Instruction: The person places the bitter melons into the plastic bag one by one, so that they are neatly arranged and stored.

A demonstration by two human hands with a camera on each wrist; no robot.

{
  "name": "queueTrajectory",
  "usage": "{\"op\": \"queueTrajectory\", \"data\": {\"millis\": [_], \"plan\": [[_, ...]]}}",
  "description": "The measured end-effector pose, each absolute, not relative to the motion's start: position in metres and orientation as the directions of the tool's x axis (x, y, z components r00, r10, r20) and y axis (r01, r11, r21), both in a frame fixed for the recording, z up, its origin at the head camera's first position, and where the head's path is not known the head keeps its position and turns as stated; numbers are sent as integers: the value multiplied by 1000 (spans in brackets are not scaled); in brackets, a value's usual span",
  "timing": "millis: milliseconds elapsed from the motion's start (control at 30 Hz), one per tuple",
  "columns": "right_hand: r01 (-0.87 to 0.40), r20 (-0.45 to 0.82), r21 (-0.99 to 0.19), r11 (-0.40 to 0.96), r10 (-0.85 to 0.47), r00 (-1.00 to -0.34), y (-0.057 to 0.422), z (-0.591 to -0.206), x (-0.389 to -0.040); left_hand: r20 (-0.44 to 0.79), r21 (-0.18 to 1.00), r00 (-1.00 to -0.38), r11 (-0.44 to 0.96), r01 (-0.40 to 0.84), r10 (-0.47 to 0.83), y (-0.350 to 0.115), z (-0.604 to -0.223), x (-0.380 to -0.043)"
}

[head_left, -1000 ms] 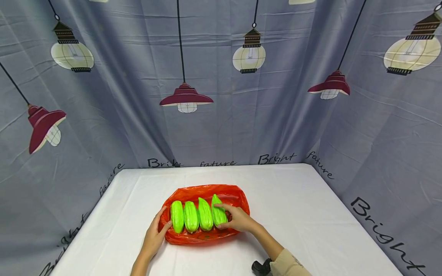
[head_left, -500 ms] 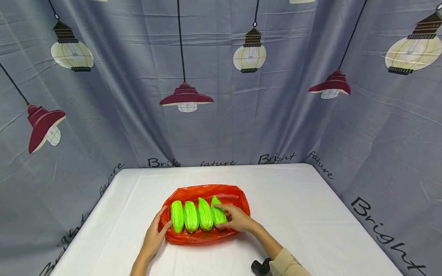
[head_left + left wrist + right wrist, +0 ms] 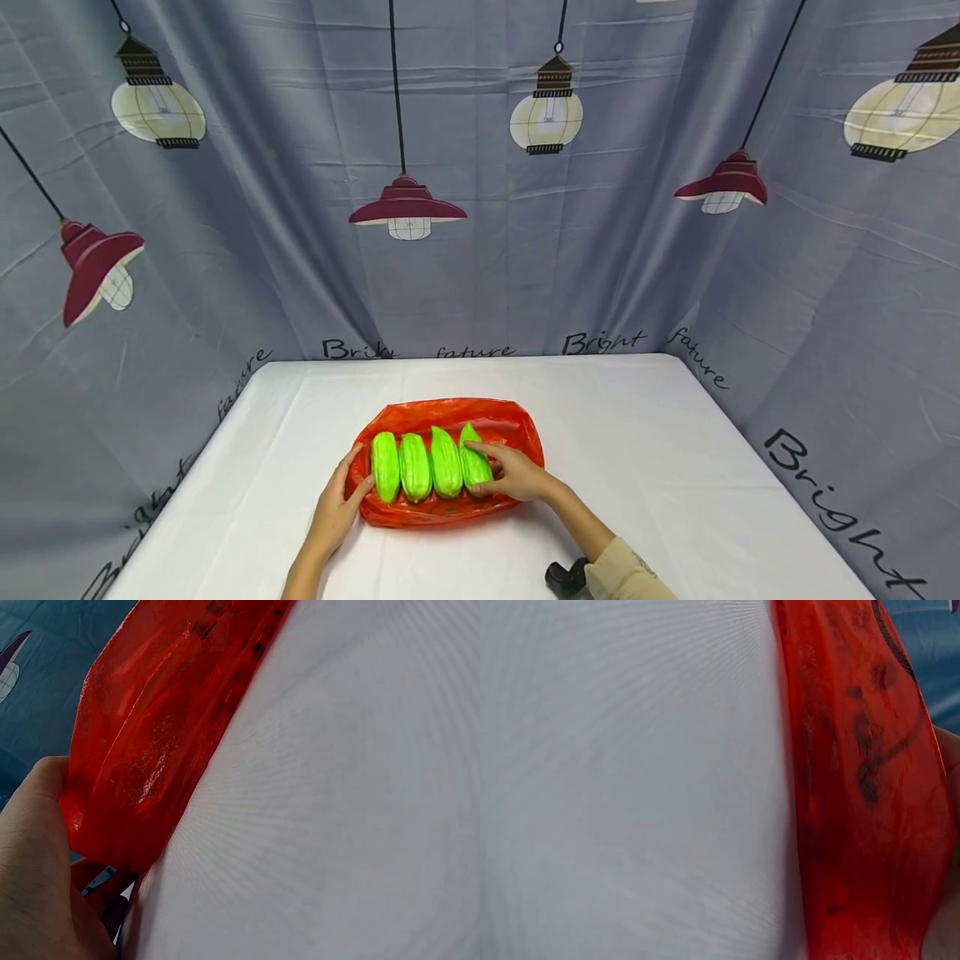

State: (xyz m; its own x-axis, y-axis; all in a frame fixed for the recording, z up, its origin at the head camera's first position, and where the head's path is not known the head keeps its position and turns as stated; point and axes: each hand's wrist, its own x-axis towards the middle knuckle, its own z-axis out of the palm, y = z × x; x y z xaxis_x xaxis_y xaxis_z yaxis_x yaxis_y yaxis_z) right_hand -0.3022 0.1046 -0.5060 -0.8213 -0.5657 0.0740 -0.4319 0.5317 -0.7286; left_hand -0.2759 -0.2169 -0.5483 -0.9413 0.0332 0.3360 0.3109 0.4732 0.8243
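Several bright green, ridged, gourd-like vegetables (image 3: 416,468) lie side by side in an open red plastic bag (image 3: 427,518), spread wide like a shallow bowl on the white table. My left hand (image 3: 332,510) grips the bag's left side, thumb over the rim beside the leftmost green vegetable (image 3: 386,467). In the left wrist view its thumb lies along the red plastic. My right hand (image 3: 519,477) reaches over the bag's right side and holds the rightmost green vegetable (image 3: 474,460), forefinger near the upper part and thumb at the lower end. The red side wall (image 3: 870,847) mostly hides that hand in the right wrist view.
White cloth covers the table (image 3: 622,450). A small black object (image 3: 567,578) is by the right sleeve (image 3: 626,573) near the front. Grey-blue curtains (image 3: 480,283) printed with lamps and lettering surround the table's back and sides.
The head view has tilted down slightly, so the whole scene sits a little higher. Both hands, the bag and the green vegetables keep their places.
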Motion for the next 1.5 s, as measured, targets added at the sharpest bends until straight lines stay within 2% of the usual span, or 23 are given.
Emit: {"op": "queueTrajectory", "data": {"millis": [400, 733, 1233, 1500], "plan": [[-460, 97, -731, 504, -591, -801, 105, -505, -302, 351, 810, -936, 490, 321, 32, -216, -545, -273], [-428, 55, -728, 535, -578, -814, 105, -505, -300, 332, 823, -943, 476, 309, 38, -217, -546, -271], [-427, 71, -738, 523, -569, -819, 111, -504, -299, 336, 817, -940, 482, 317, 48, -212, -543, -272], [-486, 111, -648, 586, -560, -821, 116, -492, -290, 334, 824, -942, 471, 315, 47, -210, -546, -272]]}}
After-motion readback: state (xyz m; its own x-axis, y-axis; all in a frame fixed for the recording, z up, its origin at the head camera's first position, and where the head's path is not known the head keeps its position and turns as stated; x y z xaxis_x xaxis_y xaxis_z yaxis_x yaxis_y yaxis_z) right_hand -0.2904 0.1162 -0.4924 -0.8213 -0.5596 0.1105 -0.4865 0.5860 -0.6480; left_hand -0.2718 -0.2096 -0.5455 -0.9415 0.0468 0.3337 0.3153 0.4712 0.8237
